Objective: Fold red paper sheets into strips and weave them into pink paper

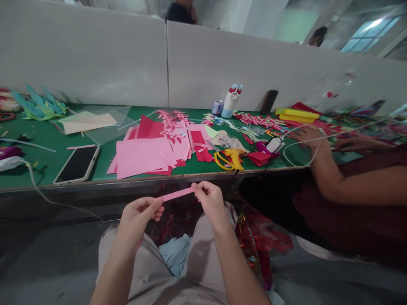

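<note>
Pink strip (178, 194): I have left hand (136, 218), right hand (212, 202) pinching its ends, pink sheet (143, 157) at eleven o'clock; likely straightening, next needs even tension.

Pink strip (178, 194), matt paper, just short of the front edge of the surface (46, 157), whose top is smooth with low sheen. Near that edge: pink sheets (143, 156), matt paper; phone (77, 164), glossy screen; glue gun (234, 158), smooth plastic. Toward the rear edge: clear sheet (108, 137), glossy plastic; can (217, 107), metal. Behind: partition (111, 63), smooth, faintly reflective.
</note>
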### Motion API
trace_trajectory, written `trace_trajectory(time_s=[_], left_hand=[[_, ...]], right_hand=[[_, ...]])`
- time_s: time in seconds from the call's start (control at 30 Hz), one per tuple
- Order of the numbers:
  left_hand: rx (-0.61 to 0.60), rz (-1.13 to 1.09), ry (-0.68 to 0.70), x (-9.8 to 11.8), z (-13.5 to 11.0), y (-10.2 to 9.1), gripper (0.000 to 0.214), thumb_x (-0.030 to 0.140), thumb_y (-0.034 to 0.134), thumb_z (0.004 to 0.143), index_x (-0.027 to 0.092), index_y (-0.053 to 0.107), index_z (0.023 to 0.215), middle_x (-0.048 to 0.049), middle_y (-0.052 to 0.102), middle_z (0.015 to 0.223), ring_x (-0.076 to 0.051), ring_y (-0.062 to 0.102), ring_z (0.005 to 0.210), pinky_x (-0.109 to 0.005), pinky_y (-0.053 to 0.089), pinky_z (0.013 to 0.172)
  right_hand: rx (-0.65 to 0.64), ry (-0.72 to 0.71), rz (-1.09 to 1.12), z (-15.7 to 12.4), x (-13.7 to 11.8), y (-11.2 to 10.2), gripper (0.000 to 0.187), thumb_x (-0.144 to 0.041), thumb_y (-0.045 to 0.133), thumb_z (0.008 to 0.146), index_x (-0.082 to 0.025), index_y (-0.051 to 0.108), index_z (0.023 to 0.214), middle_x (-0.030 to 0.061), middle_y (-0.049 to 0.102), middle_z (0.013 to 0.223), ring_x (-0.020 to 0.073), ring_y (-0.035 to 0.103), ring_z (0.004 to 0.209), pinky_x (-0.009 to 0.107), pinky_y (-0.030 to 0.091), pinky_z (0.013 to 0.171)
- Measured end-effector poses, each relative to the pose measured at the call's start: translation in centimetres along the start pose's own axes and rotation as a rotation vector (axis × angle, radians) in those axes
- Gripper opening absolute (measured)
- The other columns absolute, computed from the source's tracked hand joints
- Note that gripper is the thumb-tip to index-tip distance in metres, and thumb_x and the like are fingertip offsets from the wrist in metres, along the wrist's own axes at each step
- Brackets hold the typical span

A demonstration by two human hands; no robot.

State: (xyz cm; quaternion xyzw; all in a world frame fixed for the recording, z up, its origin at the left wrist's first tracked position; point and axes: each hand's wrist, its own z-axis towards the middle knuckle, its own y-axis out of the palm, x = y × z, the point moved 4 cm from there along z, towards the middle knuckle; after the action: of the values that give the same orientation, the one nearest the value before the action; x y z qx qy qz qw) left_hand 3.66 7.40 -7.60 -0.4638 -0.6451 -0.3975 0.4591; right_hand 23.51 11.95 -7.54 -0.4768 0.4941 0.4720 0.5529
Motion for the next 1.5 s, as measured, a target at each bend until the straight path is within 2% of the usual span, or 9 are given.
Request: trace_trajectory(time_s=[0.1, 0.2, 0.33, 0.47, 0.7, 0.97, 1.07, 1.27, 1.5], left_hand=[[-0.020, 0.004, 0.001, -0.1, 0.6, 0.0, 0.034, 0.042, 0.084, 0.055, 0.012, 0.070, 0.064, -0.0053, 0.067, 0.058, -0.010, 0.056, 0.049, -0.020, 0.045, 0.047], [-0.030, 0.021, 0.017, 0.3, 1.5, 0.1, 0.034, 0.042, 0.083, 0.057, 0.011, 0.070, 0.065, -0.0053, 0.067, 0.058, -0.010, 0.056, 0.050, -0.020, 0.045, 0.048], [-0.027, 0.045, 0.075, 1.5, 4.1, 0.0, 0.034, 0.042, 0.082, 0.057, 0.011, 0.070, 0.067, -0.0047, 0.066, 0.059, -0.010, 0.057, 0.051, -0.020, 0.046, 0.049], [-0.026, 0.057, 0.133, 3.4, 7.9, 0.2, 0.037, 0.043, 0.083, 0.053, 0.011, 0.068, 0.064, -0.0043, 0.064, 0.059, -0.009, 0.054, 0.050, -0.021, 0.046, 0.050], [-0.043, 0.060, 0.216, 7.1, 12.4, 1.6, 0.042, 0.045, 0.082, 0.049, 0.011, 0.066, 0.067, -0.0033, 0.062, 0.060, -0.009, 0.054, 0.053, -0.025, 0.048, 0.057], [0.013, 0.426, 0.209, 6.6, 16.1, 0.9, 0.033, 0.044, 0.077, 0.052, 0.015, 0.062, 0.054, -0.0054, 0.062, 0.052, -0.017, 0.056, 0.049, -0.032, 0.046, 0.057], [0.095, 0.631, 0.221, 6.8, 16.3, -0.1, 0.028, 0.043, 0.072, 0.059, 0.016, 0.066, 0.060, -0.0055, 0.065, 0.053, -0.021, 0.061, 0.054, -0.032, 0.044, 0.059], [0.215, 0.934, 0.279, 8.0, 14.1, -0.6, 0.045, 0.038, 0.062, 0.074, 0.012, 0.065, 0.110, -0.0087, 0.073, 0.073, -0.024, 0.066, 0.070, -0.031, 0.041, 0.068], [0.174, 1.035, 0.340, 7.9, 10.4, 0.6, 0.031, 0.035, 0.051, 0.081, 0.018, 0.070, 0.099, -0.0072, 0.075, 0.083, -0.023, 0.066, 0.078, -0.029, 0.040, 0.068]], right_hand=[[0.009, -0.020, 0.016, 0.3, 0.1, 0.2, 0.045, -0.049, 0.065, 0.074, -0.018, 0.043, 0.049, -0.0057, 0.035, 0.048, 0.0079, 0.032, 0.050, 0.023, 0.026, 0.050], [0.004, 0.008, 0.077, 1.2, 0.6, 0.4, 0.044, -0.051, 0.066, 0.073, -0.017, 0.048, 0.052, -0.0051, 0.040, 0.048, 0.0078, 0.035, 0.049, 0.022, 0.029, 0.049], [-0.067, 0.072, 0.104, 2.7, 1.2, 0.2, 0.045, -0.058, 0.065, 0.071, -0.013, 0.065, 0.073, 0.0020, 0.060, 0.063, 0.0086, 0.045, 0.050, 0.021, 0.035, 0.045], [-0.018, 0.019, 0.062, 3.8, 0.9, -0.8, 0.051, -0.060, 0.060, 0.074, -0.012, 0.068, 0.091, 0.0034, 0.063, 0.069, 0.0089, 0.048, 0.050, 0.019, 0.036, 0.042], [0.061, -0.192, -0.336, 4.3, -0.4, -1.6, 0.034, -0.045, 0.049, 0.088, -0.017, 0.068, 0.089, 0.0058, 0.069, 0.075, 0.0166, 0.062, 0.067, 0.026, 0.046, 0.062], [0.028, -0.391, -0.855, 6.9, -0.2, -1.4, 0.025, -0.024, 0.043, 0.093, -0.016, 0.067, 0.096, 0.0088, 0.071, 0.092, 0.0199, 0.065, 0.085, 0.029, 0.045, 0.076], [-0.035, -0.462, -1.059, 8.9, -0.6, -1.3, 0.026, -0.020, 0.040, 0.094, -0.015, 0.066, 0.099, 0.0102, 0.069, 0.098, 0.0207, 0.062, 0.094, 0.029, 0.044, 0.081], [-0.165, -0.537, -1.175, 13.3, -1.6, 0.2, 0.029, -0.018, 0.043, 0.093, -0.016, 0.063, 0.114, 0.0126, 0.065, 0.109, 0.0224, 0.056, 0.104, 0.031, 0.041, 0.088], [-0.273, -0.557, -1.250, 16.3, -1.6, 3.3, 0.037, -0.006, 0.042, 0.088, -0.019, 0.064, 0.114, 0.0136, 0.061, 0.107, 0.0234, 0.053, 0.104, 0.032, 0.043, 0.082]])
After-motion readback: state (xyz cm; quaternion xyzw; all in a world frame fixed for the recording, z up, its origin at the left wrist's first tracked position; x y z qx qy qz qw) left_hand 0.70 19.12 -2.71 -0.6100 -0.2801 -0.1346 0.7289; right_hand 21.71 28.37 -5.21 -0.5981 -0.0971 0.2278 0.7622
